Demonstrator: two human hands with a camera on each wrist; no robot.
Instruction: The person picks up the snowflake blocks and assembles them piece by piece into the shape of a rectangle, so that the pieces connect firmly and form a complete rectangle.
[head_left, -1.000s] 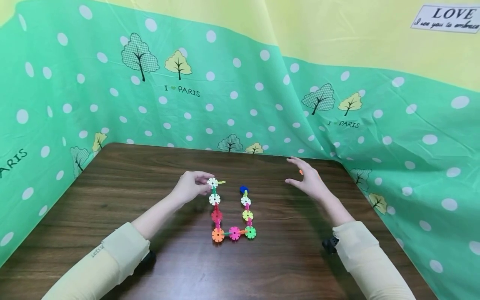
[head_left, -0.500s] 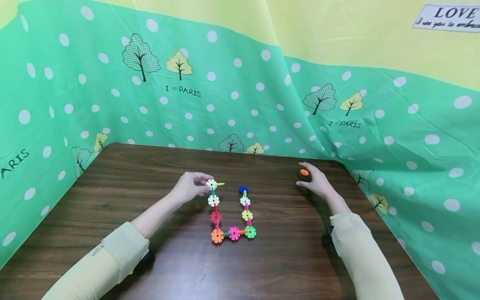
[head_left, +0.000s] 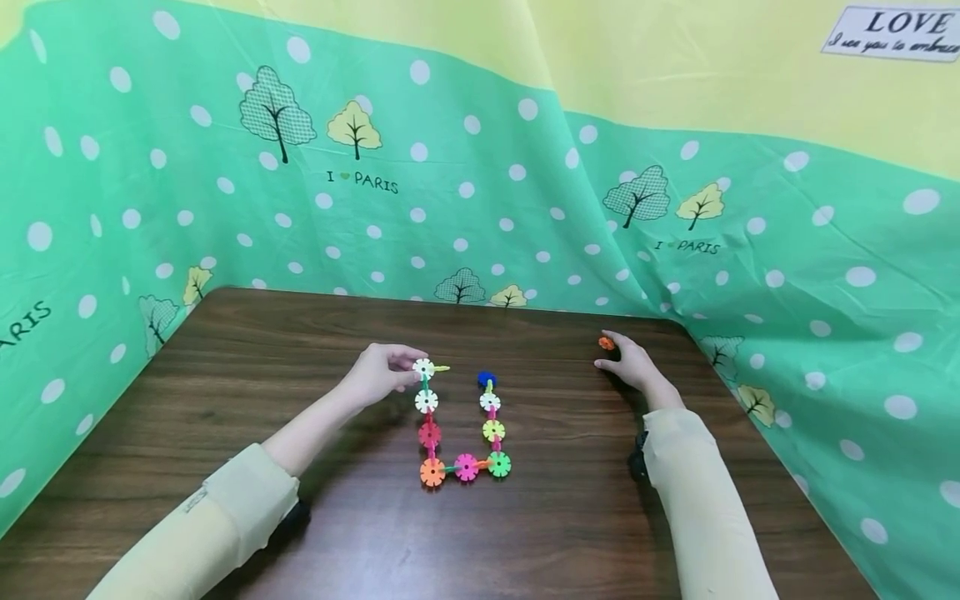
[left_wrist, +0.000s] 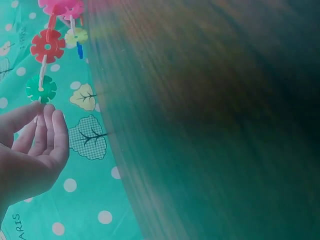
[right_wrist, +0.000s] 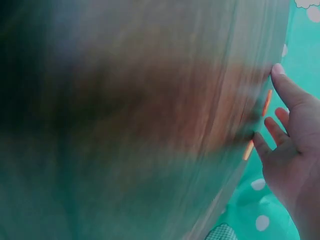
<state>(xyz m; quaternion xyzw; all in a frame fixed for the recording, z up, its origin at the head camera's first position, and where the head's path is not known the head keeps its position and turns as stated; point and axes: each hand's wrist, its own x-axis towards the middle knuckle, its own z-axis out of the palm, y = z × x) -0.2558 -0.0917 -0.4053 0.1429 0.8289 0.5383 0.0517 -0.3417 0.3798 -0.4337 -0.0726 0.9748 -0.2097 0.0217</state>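
Note:
A U-shaped chain of notched plastic snowflake discs stands in the middle, in white, red, orange, pink, green, yellow and blue. My left hand pinches the white disc at its far left end, from which a yellow disc sticks out edge-on. In the left wrist view the thumb and fingers meet just below a green disc. Toward the far right, my right hand reaches with thumb and fingers apart beside a loose orange disc. The right wrist view has two orange pieces edge-on, one between thumb and fingers.
All this is on a dark wood-grain table. A green and yellow printed cloth with dots and trees hangs behind it and along both sides. The blue disc tops the chain's right arm.
My right hand has moved right, and its fingers have come up beside the orange disc, which lay mostly behind them before. The left hand stays on the white disc.

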